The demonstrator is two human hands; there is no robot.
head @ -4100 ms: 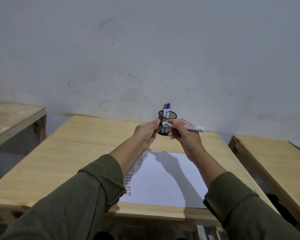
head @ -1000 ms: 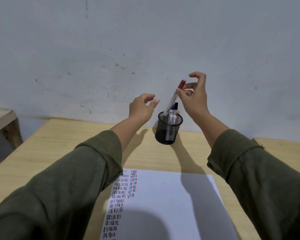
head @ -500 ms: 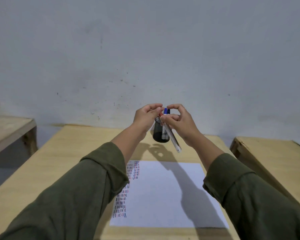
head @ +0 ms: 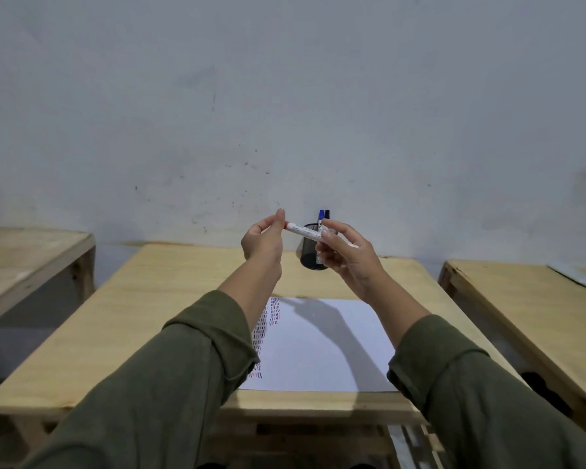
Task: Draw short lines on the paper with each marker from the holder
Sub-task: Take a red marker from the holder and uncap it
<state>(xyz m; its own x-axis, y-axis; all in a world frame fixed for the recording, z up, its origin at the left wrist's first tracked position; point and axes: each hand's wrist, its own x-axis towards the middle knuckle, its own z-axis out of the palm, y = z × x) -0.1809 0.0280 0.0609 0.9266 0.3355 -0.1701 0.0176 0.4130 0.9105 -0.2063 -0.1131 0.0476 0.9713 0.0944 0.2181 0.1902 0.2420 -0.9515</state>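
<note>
Both my hands are raised above the wooden table, holding one white-bodied marker level between them. My right hand grips its barrel. My left hand pinches the marker's left end, where a bit of red shows by the fingertips. Behind the marker stands the black mesh holder with a blue-capped marker and a black-capped one sticking out. The white paper lies below, with columns of short red, blue and black lines along its left edge.
A grey wall rises right behind the table. Another wooden table stands to the right and a third to the left, with gaps between them. My green sleeves cover the near part of the view.
One second ago my right hand was lifting the red-capped marker out of the holder. Since then both hands have come together and the marker has turned level between them.
</note>
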